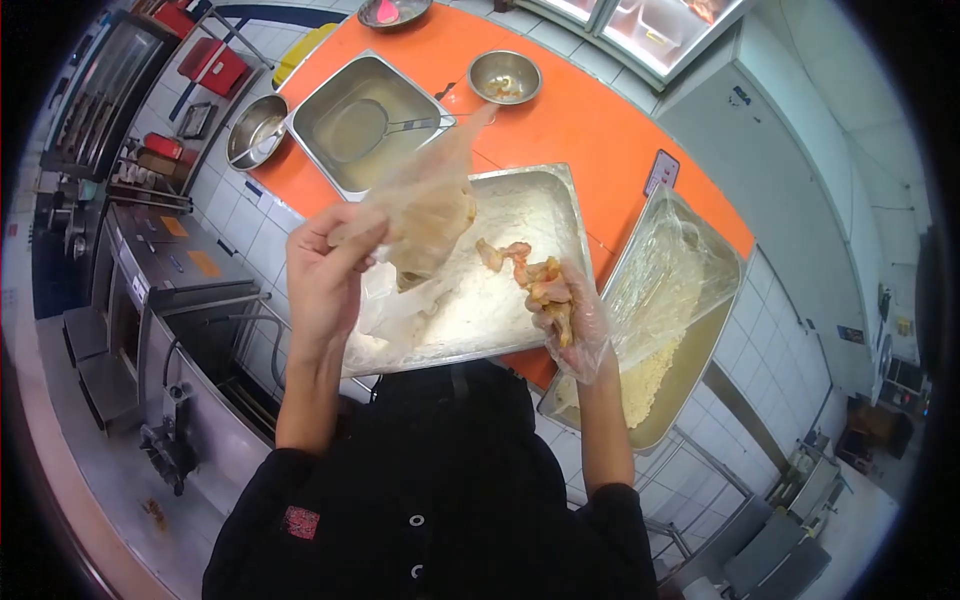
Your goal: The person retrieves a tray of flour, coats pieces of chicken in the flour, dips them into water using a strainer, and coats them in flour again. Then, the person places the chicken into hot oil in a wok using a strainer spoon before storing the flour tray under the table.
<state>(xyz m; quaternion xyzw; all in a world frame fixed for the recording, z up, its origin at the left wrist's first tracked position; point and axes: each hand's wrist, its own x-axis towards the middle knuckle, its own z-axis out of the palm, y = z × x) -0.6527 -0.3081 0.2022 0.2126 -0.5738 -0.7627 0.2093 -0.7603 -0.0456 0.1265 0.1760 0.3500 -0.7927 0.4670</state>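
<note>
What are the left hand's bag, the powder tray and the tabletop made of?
Bag: thin, soft plastic film, judging by its cloudy translucence and loose folds at the left hand's fingers.
Powder tray: silvery metal, probably stainless steel, going by its grey sheen and rim.
Tabletop: smooth orange surface with thin seams; painted, laminate or plastic, can't tell.

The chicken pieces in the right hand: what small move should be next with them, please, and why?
Probably lower the chicken pieces onto the white powder and let go. The gloved right hand holds them at the side of the tray, some reaching over the powder, while the left hand holds the plastic bag.
</note>
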